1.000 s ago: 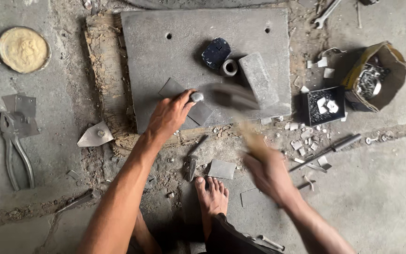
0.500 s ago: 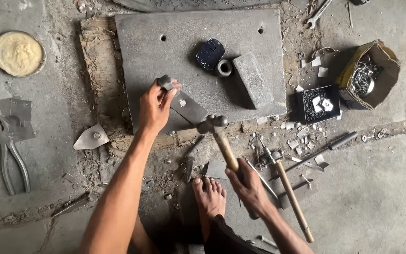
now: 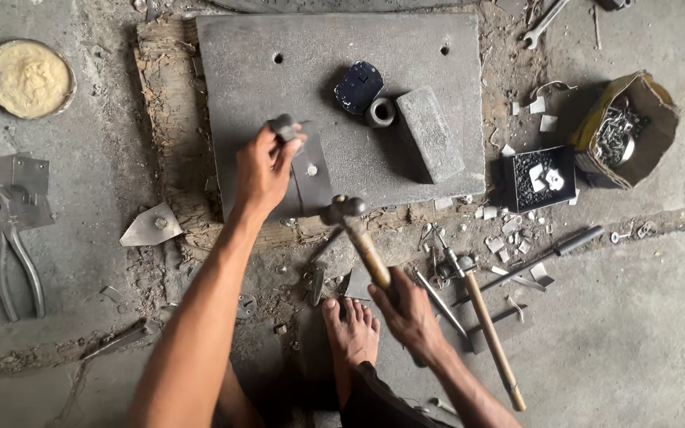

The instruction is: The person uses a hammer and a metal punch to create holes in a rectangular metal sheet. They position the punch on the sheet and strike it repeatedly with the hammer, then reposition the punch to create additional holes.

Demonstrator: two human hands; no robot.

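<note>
Hammer lowered, small dark piece lifted above the grey slab

Since half a second ago the left hand point(image 3: 262, 168) has barely shifted, fingers pinched shut on a small dark metal piece point(image 3: 283, 126) held above a thin grey sheet-metal strip with a rivet point(image 3: 309, 176) lying on the big grey steel slab point(image 3: 311, 87); the right hand point(image 3: 410, 313) has drawn nearer the body, fist wrapped round the wooden-handled steel hammer point(image 3: 358, 236), whose head now hangs just right of the left wrist at the slab's near edge. Far to the right of both hands sit an open yellow-brown cardboard box of bright metal parts point(image 3: 626, 131) and a shallow black square tray point(image 3: 539, 178). The pinched piece looks rounded, dull and dark.
</note>
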